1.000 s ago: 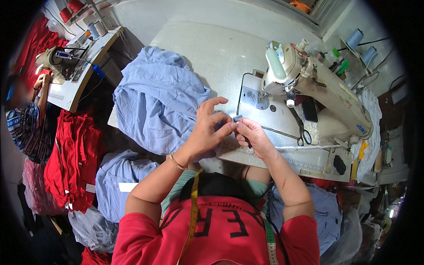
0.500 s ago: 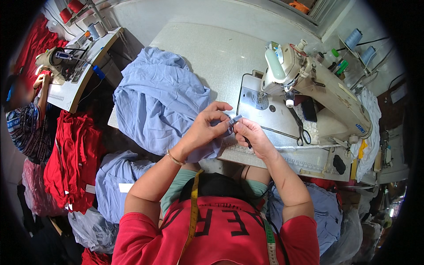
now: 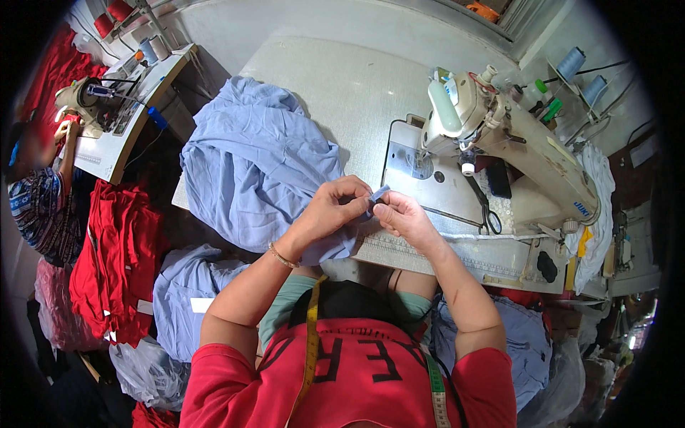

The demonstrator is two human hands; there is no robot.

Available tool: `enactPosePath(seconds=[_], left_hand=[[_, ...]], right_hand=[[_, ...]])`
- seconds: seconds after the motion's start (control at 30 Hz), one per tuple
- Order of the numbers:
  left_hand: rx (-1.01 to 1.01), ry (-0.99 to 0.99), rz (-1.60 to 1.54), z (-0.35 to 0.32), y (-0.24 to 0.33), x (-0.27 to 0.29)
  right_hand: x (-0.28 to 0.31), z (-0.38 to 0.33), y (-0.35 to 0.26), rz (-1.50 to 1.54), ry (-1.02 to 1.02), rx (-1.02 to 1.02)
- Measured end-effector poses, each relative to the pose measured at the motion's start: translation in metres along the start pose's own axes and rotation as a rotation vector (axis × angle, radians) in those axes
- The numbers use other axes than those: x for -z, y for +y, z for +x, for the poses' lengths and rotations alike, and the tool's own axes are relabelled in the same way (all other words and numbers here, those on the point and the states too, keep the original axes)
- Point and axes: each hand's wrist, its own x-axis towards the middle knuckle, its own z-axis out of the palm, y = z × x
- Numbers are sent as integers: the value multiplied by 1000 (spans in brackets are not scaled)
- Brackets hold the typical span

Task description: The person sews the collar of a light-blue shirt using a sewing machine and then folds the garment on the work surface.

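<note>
a small blue cloth piece (image 3: 381, 192) is held above the near edge of the tabletop (image 3: 342, 78), beside the light blue garment (image 3: 260, 160), pinched in closed fingertip grips by the left hand (image 3: 335, 207) and the right hand (image 3: 404, 216). fine handling of the piece appears to be in hand; for the next move, a steady pinch seems to be needed.

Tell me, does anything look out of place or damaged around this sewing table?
Nothing looks spilled or clearly broken. One oddity: a dark, phone-like slab lies between the scissors and the arm of the sewing machine, though it seems no sewing tool.
</note>
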Motion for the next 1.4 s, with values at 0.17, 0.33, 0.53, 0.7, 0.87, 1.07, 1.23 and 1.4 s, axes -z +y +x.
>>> enactPosePath(seconds=[0.17, 0.33, 0.53, 0.7, 0.87, 1.07, 1.23, 1.4], left_hand=[[-34, -5, 27, 1, -1, 0], [-59, -19, 40, 1, -1, 1], [-30, -20, 22, 0, -1, 0], [-14, -6, -12, -1, -4, -1], [82, 19, -1, 1, -1, -2], [-91, 78, 240, 24, 18, 9], [-75, -26, 611, 59, 53, 34], [-113, -48, 685, 85, 79, 49]], right_hand=[[1, 1, 2, 21, 11, -21], [5, 2, 3, 56, -31, -27], [8, 3, 7, 115, -61, 6], [14, 1, 2, 29, 258, 76], [52, -7, -3, -318, 525, 189], [75, -33, 3, -1582, 683, 133], [65, -37, 7, -1494, 671, 401], [13, -10, 14, -17, 91, 193]])
